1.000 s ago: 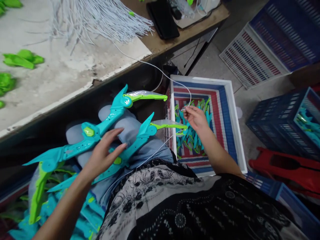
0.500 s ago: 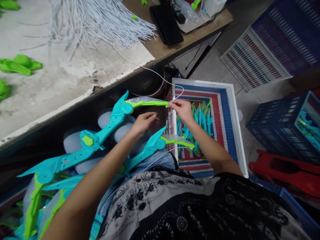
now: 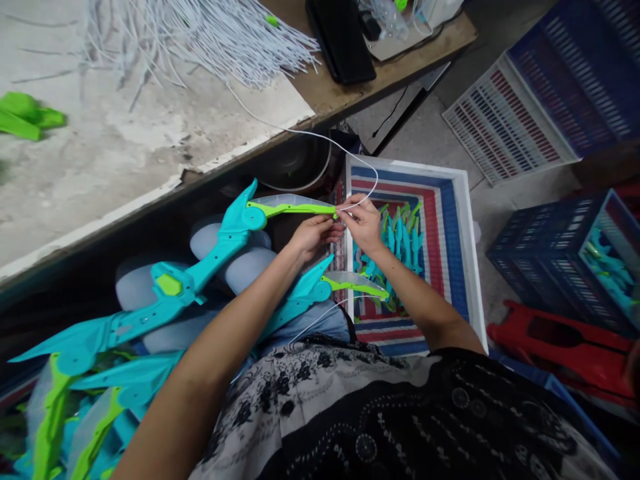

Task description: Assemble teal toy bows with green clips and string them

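Observation:
A teal and green toy bow lies across my lap, its green tip pointing right. My left hand is closed just under that tip, fingers pinching at its end. My right hand pinches a thin white string right at the same tip. The string loops up to the workbench. A second bow lies lower, under my left forearm, with its own white string hanging from it.
A bundle of white strings and green parts lie on the workbench. A white-rimmed striped crate holds several teal pieces. Blue crates, a red plastic stool and a black device are around.
My left hand left the bow's middle and came up to the green tip. My right hand carried the string from over the crate to that tip, where both hands now meet.

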{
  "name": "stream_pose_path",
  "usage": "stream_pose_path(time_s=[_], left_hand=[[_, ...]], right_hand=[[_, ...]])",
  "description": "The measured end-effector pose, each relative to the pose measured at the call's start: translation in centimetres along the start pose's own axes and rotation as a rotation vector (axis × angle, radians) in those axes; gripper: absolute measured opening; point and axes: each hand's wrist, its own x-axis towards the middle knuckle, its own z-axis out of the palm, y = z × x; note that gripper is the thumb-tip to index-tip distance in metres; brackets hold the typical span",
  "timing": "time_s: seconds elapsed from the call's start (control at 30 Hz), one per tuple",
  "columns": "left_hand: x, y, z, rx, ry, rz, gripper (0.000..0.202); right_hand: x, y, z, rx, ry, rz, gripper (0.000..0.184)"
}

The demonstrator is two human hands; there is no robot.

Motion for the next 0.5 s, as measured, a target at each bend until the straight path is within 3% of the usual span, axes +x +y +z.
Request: stream_pose_path(time_s=[0.2,0.33,0.4,0.5], left_hand=[[0.6,-0.4,0.1,-0.051,-0.006,0.037,0.006],[-0.3,-0.1,-0.3,0.16,0.092,0.056,0.013],[-2.7,0.9,-1.3,0.298,0.178,0.086,0.014],[-9.4,3.6,-4.7,0.29,0.216,0.166,0.01]], right_hand=[[-0.4,0.6,0.1,0.01,-0.068,-0.08,0.018],[-0.4,0.7,0.2,0.004,-0.127,-0.119,0.024],[-0.6,0.9,0.2,-0.016,-0.137,-0.078,0.033],[-0.9,1.3,0.2,-0.012,-0.12,-0.024,0.058]])
